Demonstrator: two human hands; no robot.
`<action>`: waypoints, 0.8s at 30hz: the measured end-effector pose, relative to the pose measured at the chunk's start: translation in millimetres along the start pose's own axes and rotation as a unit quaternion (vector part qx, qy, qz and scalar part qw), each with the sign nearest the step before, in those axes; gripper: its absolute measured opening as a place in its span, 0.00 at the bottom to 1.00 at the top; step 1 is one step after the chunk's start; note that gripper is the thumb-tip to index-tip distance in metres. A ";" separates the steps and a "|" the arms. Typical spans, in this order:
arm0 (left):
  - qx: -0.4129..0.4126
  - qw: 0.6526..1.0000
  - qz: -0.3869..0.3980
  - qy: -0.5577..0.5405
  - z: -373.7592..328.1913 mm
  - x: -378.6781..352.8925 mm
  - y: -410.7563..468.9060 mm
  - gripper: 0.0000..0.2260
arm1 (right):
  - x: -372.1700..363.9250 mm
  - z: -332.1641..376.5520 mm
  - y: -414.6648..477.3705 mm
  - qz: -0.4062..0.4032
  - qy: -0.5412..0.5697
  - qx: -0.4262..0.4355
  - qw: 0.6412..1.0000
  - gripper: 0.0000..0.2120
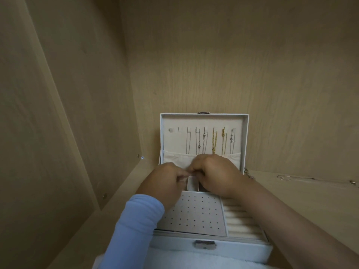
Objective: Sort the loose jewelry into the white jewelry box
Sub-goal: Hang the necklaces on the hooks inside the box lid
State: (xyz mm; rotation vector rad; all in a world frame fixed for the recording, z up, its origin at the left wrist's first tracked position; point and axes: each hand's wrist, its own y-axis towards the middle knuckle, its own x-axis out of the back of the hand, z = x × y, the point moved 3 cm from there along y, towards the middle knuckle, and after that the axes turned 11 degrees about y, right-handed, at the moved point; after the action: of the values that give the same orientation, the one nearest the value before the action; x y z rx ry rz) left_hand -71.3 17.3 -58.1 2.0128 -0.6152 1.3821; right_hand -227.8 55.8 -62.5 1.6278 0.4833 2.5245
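The white jewelry box (223, 249) stands open on a wooden shelf, lid (245, 133) upright at the back. Several silver and gold chains (213, 141) hang from hooks inside the lid above a fabric pocket (174, 159). Both hands meet over the small compartments at the back of the tray. My left hand (165, 183) and my right hand (215, 173) have curled fingers that pinch something tiny between them; the item itself is too small to make out. A perforated earring panel (194, 214) and ring rolls (240, 220) lie in front of the hands.
Loose chains (287, 178) lie on the shelf (310, 200) to the right of the box, with another piece (249, 174) just beside the lid. Wooden cabinet walls close in at the left (58, 113) and back. A metal clasp (205, 245) sits on the box front.
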 end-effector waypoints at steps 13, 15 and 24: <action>-0.033 0.994 -0.049 -0.092 -65.3 17.0 13.8 0.09 | 72.9 -37.2 -61.8 -0.106 0.091 -0.077 0.987 0.12; -0.055 0.992 -0.024 -0.111 -101.0 7.6 28.7 0.10 | 89.9 -64.8 -85.1 -0.126 0.082 -0.129 0.980 0.10; -0.133 0.986 0.099 0.035 -231.7 -88.0 89.6 0.15 | 122.0 -179.5 -184.8 -0.058 -0.082 -0.324 0.941 0.15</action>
State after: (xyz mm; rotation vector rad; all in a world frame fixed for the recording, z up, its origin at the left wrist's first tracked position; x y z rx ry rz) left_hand -313.3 121.7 -59.0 1.7214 -0.9357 1.3950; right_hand -457.5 223.5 -82.7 1.4606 -0.2465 2.1021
